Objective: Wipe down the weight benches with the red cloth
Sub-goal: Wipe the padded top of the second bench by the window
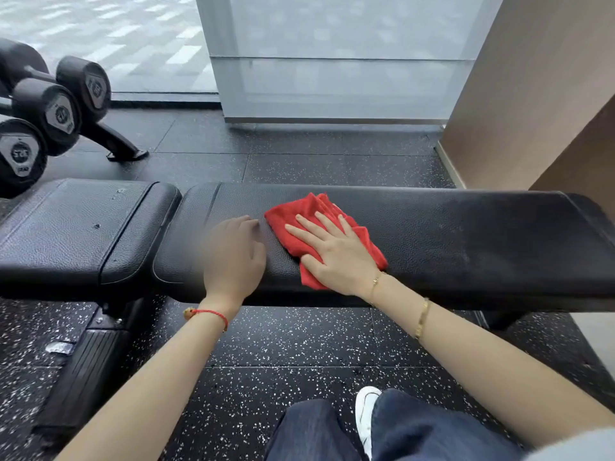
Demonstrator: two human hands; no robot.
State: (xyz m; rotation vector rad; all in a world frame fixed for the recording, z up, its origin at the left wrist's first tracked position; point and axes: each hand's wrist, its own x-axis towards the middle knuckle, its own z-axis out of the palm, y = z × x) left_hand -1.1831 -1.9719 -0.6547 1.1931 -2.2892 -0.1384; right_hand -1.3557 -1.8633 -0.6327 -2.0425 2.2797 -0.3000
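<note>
A black padded weight bench point(449, 241) runs across the view, its long back pad on the right and a shorter seat pad point(76, 227) on the left. A crumpled red cloth point(299, 207) lies on the back pad near its left end. My right hand point(336, 251) lies flat on the cloth with fingers spread, pressing it onto the pad. My left hand point(234, 254) rests on the bare pad just left of the cloth, fingers loosely curled, holding nothing.
Black dumbbells point(56, 108) sit on a rack at the far left behind the seat pad. A glass wall point(332, 61) stands beyond the bench and a brown wall point(532, 94) at the right. Speckled rubber flooring point(299, 344) surrounds the bench. My legs and a white shoe point(366, 410) are below.
</note>
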